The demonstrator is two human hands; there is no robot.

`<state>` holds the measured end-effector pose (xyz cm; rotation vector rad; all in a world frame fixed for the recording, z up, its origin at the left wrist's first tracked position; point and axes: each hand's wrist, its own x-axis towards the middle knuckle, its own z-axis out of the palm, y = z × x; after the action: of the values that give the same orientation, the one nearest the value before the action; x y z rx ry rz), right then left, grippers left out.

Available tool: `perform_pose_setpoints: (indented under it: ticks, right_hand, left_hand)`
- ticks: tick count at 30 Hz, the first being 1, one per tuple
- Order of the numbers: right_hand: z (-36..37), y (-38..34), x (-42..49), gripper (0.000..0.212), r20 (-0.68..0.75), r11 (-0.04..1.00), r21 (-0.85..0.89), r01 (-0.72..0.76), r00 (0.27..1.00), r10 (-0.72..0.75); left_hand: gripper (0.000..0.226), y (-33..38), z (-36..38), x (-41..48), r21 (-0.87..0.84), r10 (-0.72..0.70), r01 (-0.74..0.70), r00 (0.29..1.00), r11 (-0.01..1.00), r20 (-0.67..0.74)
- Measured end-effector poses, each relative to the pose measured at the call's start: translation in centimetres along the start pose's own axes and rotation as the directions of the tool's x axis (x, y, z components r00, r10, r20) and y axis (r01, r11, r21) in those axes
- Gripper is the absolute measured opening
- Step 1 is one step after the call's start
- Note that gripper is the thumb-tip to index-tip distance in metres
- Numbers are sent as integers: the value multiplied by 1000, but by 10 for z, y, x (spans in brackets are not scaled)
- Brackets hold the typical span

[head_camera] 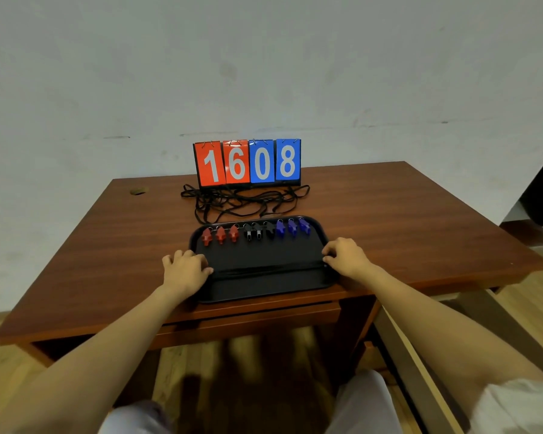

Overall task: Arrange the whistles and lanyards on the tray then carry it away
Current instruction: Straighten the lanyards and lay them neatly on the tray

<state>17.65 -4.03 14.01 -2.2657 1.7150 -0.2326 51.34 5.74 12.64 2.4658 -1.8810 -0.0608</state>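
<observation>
Standing at the far edge of the brown wooden table, at twelve o'clock from the tray, a flip scoreboard reads "16" on two red cards and "08" on two blue cards in pale digits. Just in front of it a tangle of black cord lanyards lies on the tabletop, between scoreboard and tray, its near loops reaching the tray's far rim.

The black rectangular plastic tray sits at the table's near edge. Along its far side runs a row of nine whistles: three red plastic whistles toward ten o'clock, three black whistles at twelve, three blue whistles toward two.

The left hand rests at the tray's nine o'clock edge, fingers curled over the rim, thumb lying on the tray floor. The right hand sits at three o'clock, fingers bent down onto the rim there. Whether either truly clamps the rim I cannot tell. A dark straight strand stretches across the tray between the two hands.
</observation>
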Motion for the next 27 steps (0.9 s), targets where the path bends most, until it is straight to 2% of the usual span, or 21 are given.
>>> perform_pose_setpoints:
  ticks: [5, 10, 13, 20, 27]
  right_hand:
    - [6, -3, -3, 27, 68, 988, -110, 109, 992, -102]
    - [12, -2, -1, 22, 78, 981, -145, 131, 990, -121]
    - [11, -8, 1, 23, 52, 973, -161, 164, 986, -157]
    - [8, -45, 24, 29, 37, 951, -101, 294, 956, -291]
    - [-3, -66, 81, 29, -34, 968, 40, 249, 968, -247]
  left_hand:
    - [36, 10, 5, -6, -18, 151, -150, 988, 989, 46]
    - [31, 13, 8, -9, -5, 178, -178, 984, 984, 26]
    - [36, 18, 8, -8, -26, 200, -200, 980, 980, 11]
    - [39, 58, 6, 7, -143, 302, -301, 953, 943, -21]
    - [33, 88, -15, 69, -202, 253, -270, 961, 941, -107]
